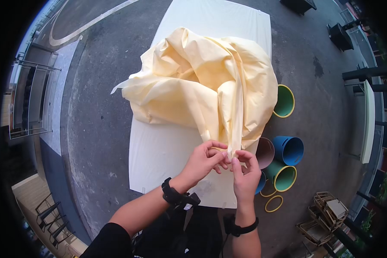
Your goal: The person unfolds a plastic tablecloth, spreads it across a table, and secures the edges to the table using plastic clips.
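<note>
- While the cream cloth (176, 94) lies in a loose, hollow heap across the middle of the frame, its gathered lower end is drawn to a narrow strip at lower centre, between the two hands.
- The left hand (203, 160) has thumb and forefinger nearly closed on the cloth's edge, the other fingers loosely curled; the right hand (246, 174) pinches the strip's tip between thumb and fingertips.
- For a sure hold, both pinches are best kept close together and light, with the layers lined up edge to edge; the heap's weight would likely drag on a loose grip.
- Under the cloth, the white-covered tabletop (159, 165) shows at top centre and lower left of the heap, giving room to spread folds that way.
- The heap's right side bulges over the tabletop's right edge, so a pull toward that side could let it slip.
- Just beyond that edge, right of centre, stand a green bin (284, 101) and a blue bin (289, 150), leaving less elbow room than the paved ground (99, 112) at left.
</note>
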Demonstrator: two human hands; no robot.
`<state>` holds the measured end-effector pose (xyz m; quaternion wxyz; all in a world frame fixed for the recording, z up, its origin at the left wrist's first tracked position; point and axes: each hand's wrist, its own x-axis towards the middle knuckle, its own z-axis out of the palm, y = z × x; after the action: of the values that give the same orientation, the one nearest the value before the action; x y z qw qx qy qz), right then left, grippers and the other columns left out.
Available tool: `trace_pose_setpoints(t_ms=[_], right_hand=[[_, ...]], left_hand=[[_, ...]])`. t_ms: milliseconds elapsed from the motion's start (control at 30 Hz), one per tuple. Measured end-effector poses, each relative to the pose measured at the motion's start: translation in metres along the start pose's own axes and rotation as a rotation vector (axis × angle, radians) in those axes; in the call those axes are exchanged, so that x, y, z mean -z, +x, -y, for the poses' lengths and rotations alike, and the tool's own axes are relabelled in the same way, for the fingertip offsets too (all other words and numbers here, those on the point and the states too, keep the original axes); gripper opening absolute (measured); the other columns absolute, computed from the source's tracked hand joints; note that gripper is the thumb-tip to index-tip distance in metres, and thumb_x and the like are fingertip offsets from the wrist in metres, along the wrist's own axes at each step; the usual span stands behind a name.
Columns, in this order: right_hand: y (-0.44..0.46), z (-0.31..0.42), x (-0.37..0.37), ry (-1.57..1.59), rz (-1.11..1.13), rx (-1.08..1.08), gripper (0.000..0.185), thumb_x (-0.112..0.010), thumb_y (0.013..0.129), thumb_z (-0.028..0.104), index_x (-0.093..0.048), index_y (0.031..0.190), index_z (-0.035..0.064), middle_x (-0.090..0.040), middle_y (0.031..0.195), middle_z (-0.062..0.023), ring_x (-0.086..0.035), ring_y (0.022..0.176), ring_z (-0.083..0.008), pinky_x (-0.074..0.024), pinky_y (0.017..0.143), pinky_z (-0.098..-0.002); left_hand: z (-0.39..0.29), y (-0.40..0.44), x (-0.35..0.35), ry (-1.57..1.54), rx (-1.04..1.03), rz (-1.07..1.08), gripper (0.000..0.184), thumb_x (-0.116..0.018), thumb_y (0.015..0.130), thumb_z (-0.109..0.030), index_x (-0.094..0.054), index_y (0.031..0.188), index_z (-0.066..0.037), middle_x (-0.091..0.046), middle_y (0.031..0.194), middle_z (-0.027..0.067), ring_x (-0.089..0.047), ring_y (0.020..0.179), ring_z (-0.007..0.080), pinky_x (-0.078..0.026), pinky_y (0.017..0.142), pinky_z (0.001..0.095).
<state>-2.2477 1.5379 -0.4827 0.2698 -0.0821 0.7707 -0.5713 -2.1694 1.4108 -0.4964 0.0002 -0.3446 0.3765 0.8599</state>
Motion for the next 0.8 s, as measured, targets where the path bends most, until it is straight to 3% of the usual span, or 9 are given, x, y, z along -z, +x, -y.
trace_pose_setpoints(t_ms=[233,467,667,800], right_hand=[[0.001,-0.001,0.000,-0.019,0.021,0.039,0.011,-0.065,0.084,0.002,-0.062,0.095,-0.0002,-0.063,0.094,-0.0056,-0.062,0.083,-0.0125,-0.0513,0.065,-0.0244],[0.002,0.015,-0.006,-0.282,0.016,0.172,0.007,-0.067,0.082,0.002,-0.063,0.088,0.0008,-0.062,0.092,-0.0077,-0.063,0.076,-0.0165,-0.0508,0.060,-0.0263],[0.004,0.010,-0.005,-0.289,0.040,0.158,0.007,-0.067,0.082,0.003,-0.062,0.087,0.0005,-0.061,0.091,-0.0089,-0.063,0.075,-0.0193,-0.0503,0.060,-0.0282],[0.006,0.007,-0.005,-0.352,0.072,0.213,0.005,-0.064,0.083,0.000,-0.060,0.087,-0.0017,-0.061,0.090,-0.0079,-0.061,0.073,-0.0152,-0.0495,0.060,-0.0257]], left_hand=[[0.000,0.003,0.006,0.015,0.051,0.055,0.016,-0.059,0.095,-0.015,-0.061,0.099,0.001,-0.067,0.087,0.0080,-0.065,0.077,0.0138,-0.053,0.067,0.0259],[0.005,0.002,0.004,0.109,-0.014,0.042,0.015,-0.060,0.094,-0.013,-0.062,0.097,0.001,-0.066,0.085,0.0057,-0.063,0.077,0.0113,-0.052,0.067,0.0246],[0.007,0.003,0.003,0.222,-0.046,0.006,0.014,-0.060,0.093,-0.013,-0.061,0.093,0.000,-0.065,0.082,0.0039,-0.062,0.074,0.0095,-0.051,0.066,0.0231],[0.006,0.002,0.001,0.273,-0.059,-0.027,0.012,-0.060,0.092,-0.012,-0.060,0.091,0.001,-0.063,0.080,0.0018,-0.060,0.072,0.0074,-0.050,0.065,0.0221]])
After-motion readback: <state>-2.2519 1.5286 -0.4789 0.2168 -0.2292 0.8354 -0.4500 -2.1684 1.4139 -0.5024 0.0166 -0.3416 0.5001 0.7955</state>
